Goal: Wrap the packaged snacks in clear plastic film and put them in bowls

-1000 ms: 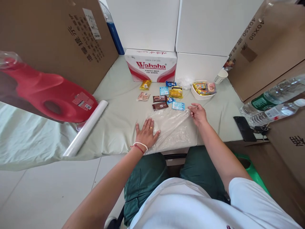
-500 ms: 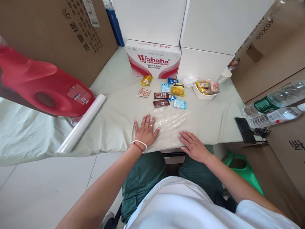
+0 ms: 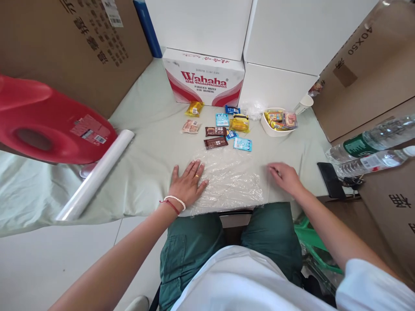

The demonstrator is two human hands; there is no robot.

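Observation:
A sheet of clear plastic wrap (image 3: 231,179) lies flat on the pale green cloth (image 3: 152,147) at the table's near edge. My left hand (image 3: 186,185) rests flat on the sheet's left edge, fingers spread, holding nothing. My right hand (image 3: 285,176) lies palm down on the cloth just right of the sheet, fingers stretched and slightly blurred. Beyond the sheet lie several small snack packets: two brown chocolate bars (image 3: 216,137), blue sachets (image 3: 242,144), yellow packets (image 3: 240,124).
A roll of plastic wrap (image 3: 95,175) lies at the left beside a large red jug (image 3: 52,127). A white bowl of snacks (image 3: 278,122), a paper cup (image 3: 304,103), a Wahaha box (image 3: 203,78) and white boxes stand behind. A black phone (image 3: 328,179) and water bottles (image 3: 369,151) sit right.
My right hand went from the sheet's far right corner to its near edge, then out to the right off the sheet. The wrap now lies flatter. My left hand stayed put.

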